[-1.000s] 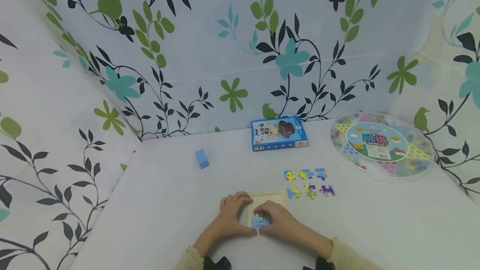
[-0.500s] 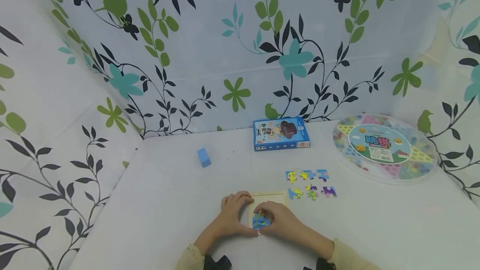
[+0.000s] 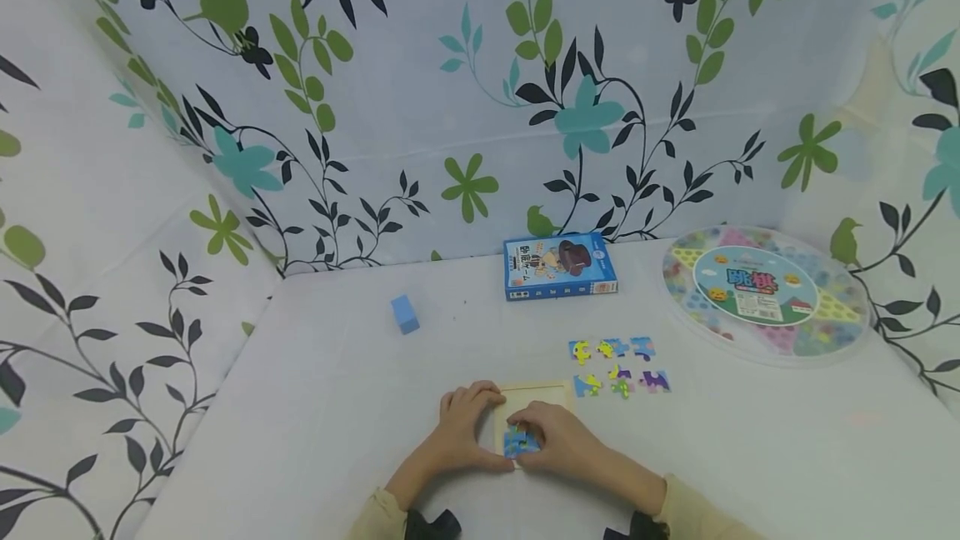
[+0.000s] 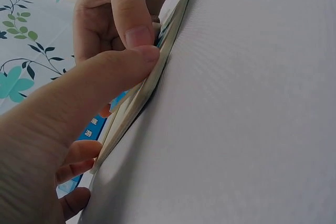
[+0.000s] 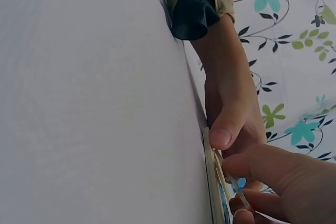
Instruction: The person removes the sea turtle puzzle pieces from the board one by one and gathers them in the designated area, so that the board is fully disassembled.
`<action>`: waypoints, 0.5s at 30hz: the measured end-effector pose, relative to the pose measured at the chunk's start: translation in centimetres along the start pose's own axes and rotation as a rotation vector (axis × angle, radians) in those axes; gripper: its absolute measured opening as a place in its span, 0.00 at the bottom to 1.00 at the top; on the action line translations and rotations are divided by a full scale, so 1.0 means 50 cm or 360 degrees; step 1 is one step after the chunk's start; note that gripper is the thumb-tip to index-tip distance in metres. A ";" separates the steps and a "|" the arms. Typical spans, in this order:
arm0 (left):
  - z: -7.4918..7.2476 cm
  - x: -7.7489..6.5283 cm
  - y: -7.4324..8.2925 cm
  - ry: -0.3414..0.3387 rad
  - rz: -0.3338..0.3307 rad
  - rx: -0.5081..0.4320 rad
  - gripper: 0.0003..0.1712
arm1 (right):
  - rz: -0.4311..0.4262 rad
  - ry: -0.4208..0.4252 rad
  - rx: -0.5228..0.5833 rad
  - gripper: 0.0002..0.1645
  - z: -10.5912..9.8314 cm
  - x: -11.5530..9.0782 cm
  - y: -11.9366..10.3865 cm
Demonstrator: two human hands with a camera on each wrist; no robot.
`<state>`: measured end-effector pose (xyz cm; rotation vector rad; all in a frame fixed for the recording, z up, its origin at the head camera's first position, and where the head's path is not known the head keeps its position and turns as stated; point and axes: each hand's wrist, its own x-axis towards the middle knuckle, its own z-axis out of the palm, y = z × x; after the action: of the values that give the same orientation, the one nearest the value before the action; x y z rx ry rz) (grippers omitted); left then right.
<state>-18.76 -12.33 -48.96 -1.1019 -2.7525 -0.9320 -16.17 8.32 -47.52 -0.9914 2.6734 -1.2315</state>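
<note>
A shallow wooden puzzle tray [image 3: 536, 395] lies on the table in front of the person. My left hand [image 3: 467, 430] grips its left side, the thumb along the near edge and the fingers at the far left corner. Joined blue jigsaw pieces [image 3: 516, 443] fill part of the near left corner. Over them, my right hand [image 3: 561, 442] pinches a thin jigsaw piece [image 5: 239, 190] between thumb and fingers, seen edge-on in the right wrist view. In the left wrist view, the right thumb is close beside the left thumb at the tray's edge [image 4: 137, 98].
Several loose jigsaw pieces [image 3: 619, 367] lie in two rows right of the tray. Farther back are a blue block [image 3: 405, 315], a blue game box [image 3: 559, 267] and a round board-game case [image 3: 765, 294]. A patterned curtain [image 3: 405, 107] stands behind the table.
Both hands and the tray stay almost where they were. The right fingers shift only slightly over the blue pieces, and the head view sways a little.
</note>
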 end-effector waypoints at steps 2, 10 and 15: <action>0.000 0.000 -0.001 0.0007 0.0011 0.0008 0.44 | -0.0021 -0.0028 0.0007 0.23 -0.003 0.002 0.003; 0.002 0.001 -0.004 0.0014 0.0004 0.0034 0.44 | -0.0054 -0.0132 0.0070 0.22 -0.015 0.003 0.011; 0.003 0.004 -0.003 -0.0013 -0.0026 0.0024 0.44 | -0.0134 -0.0084 0.0137 0.23 -0.020 0.000 0.018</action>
<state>-19.00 -12.21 -49.12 -1.0847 -2.7747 -0.9091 -16.92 9.45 -47.46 -1.1179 2.5401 -1.3037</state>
